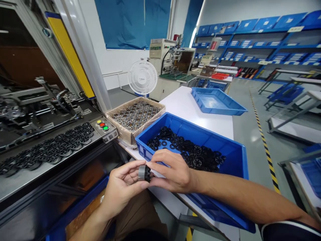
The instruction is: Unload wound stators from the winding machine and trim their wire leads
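Note:
A small stator core (142, 173), a grey metal ring with a black slotted plastic end, is held up between my two hands. My left hand (120, 187) grips its grey side between thumb and fingers. From the other side, the fingertips of my right hand (174, 171) close on the black end, partly hiding it. Just beyond my right hand, a deep blue bin (213, 139) holds a heap of black slotted plastic rings (195, 155). Assembled black-and-grey cores (60, 145) stand in rows on the machine's metal ledge at the left.
A plastic-lined carton (132, 134) full of metal cores sits behind the blue bin's left corner. Beside it is a button box (104, 129) with yellow, red and green buttons. A shallow blue tray (215, 100) lies farther back on the white table (180, 103). A white fan (142, 77) stands behind.

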`<action>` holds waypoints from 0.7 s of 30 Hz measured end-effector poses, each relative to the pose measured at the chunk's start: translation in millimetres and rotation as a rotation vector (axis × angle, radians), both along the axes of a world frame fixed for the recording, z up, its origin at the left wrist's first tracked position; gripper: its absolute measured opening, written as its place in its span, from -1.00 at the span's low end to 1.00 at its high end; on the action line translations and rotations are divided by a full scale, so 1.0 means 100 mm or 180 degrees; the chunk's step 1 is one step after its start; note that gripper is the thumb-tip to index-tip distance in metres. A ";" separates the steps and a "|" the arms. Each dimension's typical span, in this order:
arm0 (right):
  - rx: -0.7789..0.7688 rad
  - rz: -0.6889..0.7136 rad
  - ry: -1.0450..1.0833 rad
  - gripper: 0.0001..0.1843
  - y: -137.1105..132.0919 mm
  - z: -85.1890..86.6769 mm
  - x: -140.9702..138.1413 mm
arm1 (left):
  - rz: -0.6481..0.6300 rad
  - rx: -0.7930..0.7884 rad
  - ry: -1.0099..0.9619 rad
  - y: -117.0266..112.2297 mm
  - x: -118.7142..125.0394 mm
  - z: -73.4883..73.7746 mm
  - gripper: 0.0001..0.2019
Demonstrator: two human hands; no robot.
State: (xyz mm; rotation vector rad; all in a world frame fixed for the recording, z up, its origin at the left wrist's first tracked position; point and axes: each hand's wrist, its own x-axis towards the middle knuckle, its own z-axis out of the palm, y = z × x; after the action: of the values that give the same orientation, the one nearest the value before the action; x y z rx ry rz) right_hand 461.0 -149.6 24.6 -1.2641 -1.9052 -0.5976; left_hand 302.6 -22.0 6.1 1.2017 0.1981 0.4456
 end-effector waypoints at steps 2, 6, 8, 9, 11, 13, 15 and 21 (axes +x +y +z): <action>0.0026 -0.0031 -0.0103 -0.60 0.01 -0.01 0.00 | 0.0019 0.0113 0.0107 0.03 -0.03 -0.03 -0.56; 0.0165 0.0001 -0.0294 -0.66 0.04 -0.05 0.01 | 0.0095 0.0377 0.0475 0.08 -0.09 -0.10 -0.55; 0.0152 -0.0006 -0.0378 -0.66 0.04 -0.08 0.00 | 0.0303 0.0404 0.0670 0.06 -0.12 -0.14 -0.54; 0.0120 -0.0034 -0.0403 -0.65 0.04 -0.11 -0.01 | 0.0414 0.0396 0.0754 0.04 -0.14 -0.17 -0.53; 0.0050 -0.0156 -0.0415 -0.61 0.05 -0.16 -0.06 | 0.0570 0.0459 0.0877 -0.02 -0.16 -0.23 -0.51; 0.0013 -0.0228 -0.0436 -0.58 0.08 -0.19 -0.08 | 0.0655 0.0647 0.0944 -0.10 -0.17 -0.28 -0.50; -0.0083 -0.0140 -0.0342 -0.56 0.12 -0.19 0.01 | 0.0734 0.0874 0.0977 -0.15 -0.17 -0.30 -0.55; -0.1945 -0.2184 0.1045 -0.70 0.28 -0.30 1.01 | 0.0514 0.1457 0.0718 0.06 -0.13 -0.27 -0.66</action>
State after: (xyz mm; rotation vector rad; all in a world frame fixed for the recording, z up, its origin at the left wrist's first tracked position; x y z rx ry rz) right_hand 562.2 -121.8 -5.1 -2.2867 -1.3880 -0.0954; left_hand 290.1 -16.2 -20.4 1.6949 0.4044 0.5120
